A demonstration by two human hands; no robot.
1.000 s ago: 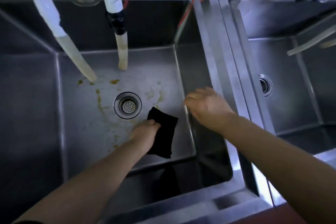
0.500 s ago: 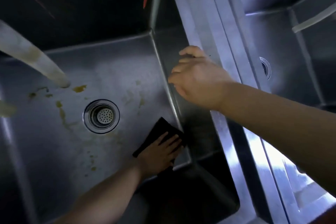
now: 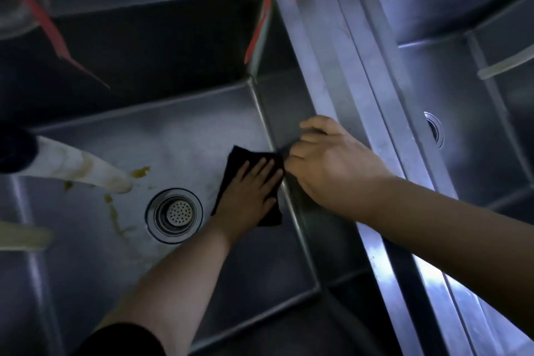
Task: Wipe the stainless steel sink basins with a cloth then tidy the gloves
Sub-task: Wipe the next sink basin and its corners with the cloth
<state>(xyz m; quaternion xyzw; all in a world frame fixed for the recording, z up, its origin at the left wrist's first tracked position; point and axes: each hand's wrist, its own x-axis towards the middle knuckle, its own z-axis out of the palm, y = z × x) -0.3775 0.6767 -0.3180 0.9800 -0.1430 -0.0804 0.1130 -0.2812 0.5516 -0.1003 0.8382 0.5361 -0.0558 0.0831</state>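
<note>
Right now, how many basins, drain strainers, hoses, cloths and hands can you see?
Sink basins: 2, the left basin and the right basin
Drain strainers: 2, the left drain and the right drain
Pale hoses: 3
Black cloth: 1
Hands: 2, left hand and right hand
Total: 10

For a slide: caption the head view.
Left hand presses black cloth flat beside sink drain; right hand hovers.

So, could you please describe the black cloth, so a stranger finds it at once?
Start at the left sink basin with its round drain strainer. Just right of the strainer, against the basin's right wall, the black cloth lies flat under the left hand. It is the only dark, soft thing on the steel floor.
</note>
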